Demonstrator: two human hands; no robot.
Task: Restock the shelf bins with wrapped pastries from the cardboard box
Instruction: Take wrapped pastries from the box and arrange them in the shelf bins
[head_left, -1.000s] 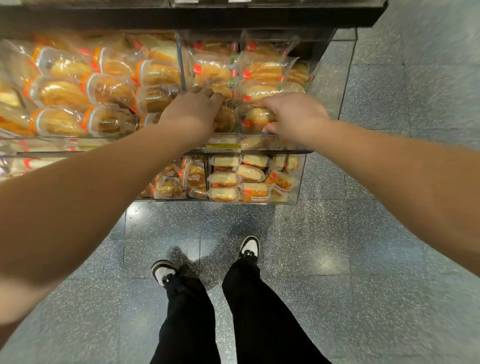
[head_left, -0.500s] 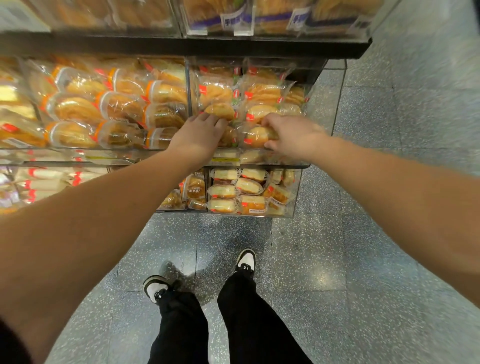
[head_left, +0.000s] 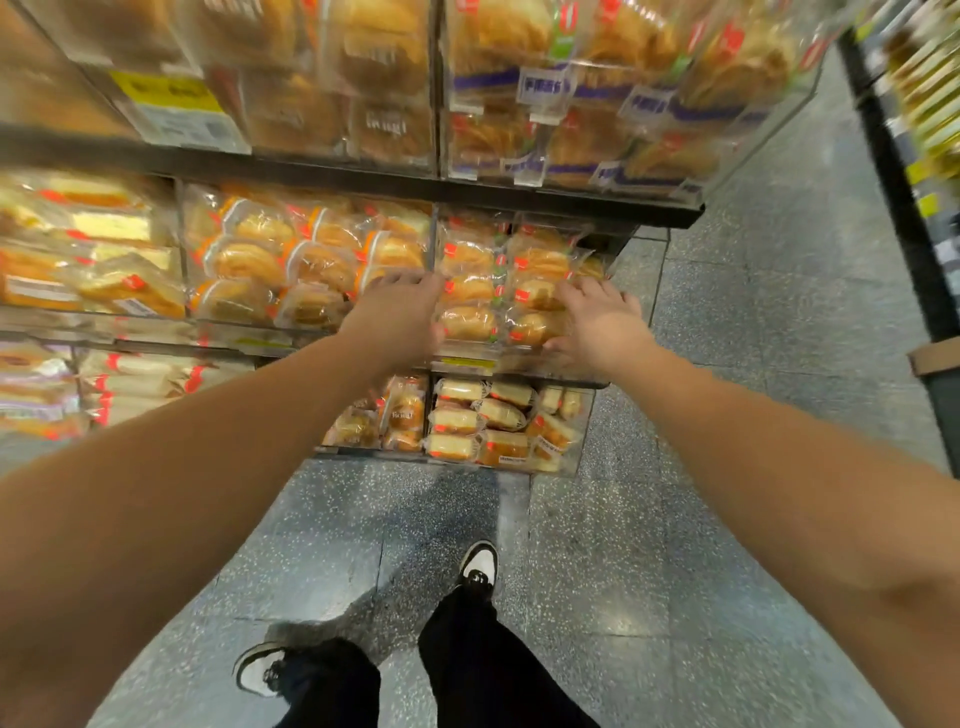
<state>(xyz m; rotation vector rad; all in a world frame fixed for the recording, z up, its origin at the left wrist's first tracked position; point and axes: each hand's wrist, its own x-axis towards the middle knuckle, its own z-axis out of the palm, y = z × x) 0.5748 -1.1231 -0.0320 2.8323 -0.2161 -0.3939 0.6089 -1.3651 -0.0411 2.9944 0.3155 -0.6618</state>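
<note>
Shop aisle, middle shelf bin (head_left: 519, 364); wrapped pastries (head_left: 470, 322) between left hand (head_left: 400, 312) and right hand (head_left: 597, 322); both open, fingers spread, flanking the stack

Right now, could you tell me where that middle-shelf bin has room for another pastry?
The clear plastic bin is crowded: clear-wrapped golden pastries fill it between the left hand and right hand. The only bare strip is its right end, beside the end wall.
</note>
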